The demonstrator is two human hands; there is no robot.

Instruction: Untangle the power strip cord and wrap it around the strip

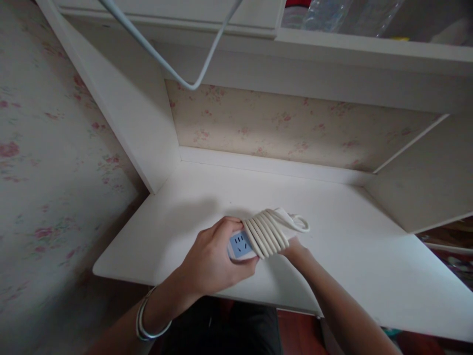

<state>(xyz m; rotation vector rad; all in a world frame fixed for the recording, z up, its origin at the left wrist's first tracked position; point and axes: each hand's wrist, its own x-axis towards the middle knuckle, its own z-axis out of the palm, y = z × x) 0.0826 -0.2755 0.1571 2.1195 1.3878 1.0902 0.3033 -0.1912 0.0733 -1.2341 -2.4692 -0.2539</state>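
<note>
A white power strip (241, 245) with a blue socket face is held just above the desk, tilted up to the right. Its cream cord (266, 233) is wound round the body in several tight turns, and a loop of cord sticks out at the far right end. My left hand (212, 254) is closed round the near left end, thumb below and fingers above. Under the right end lies my right hand (294, 248), mostly hidden behind the strip and cord, so its fingers do not show.
The white desk (354, 246) has a rounded front left corner. A white side panel (121, 103) stands at left, and a shelf (369, 49) with plastic packaging runs overhead. A pale cable (192, 86) hangs down in front. Flowered wallpaper (40, 197) covers the wall.
</note>
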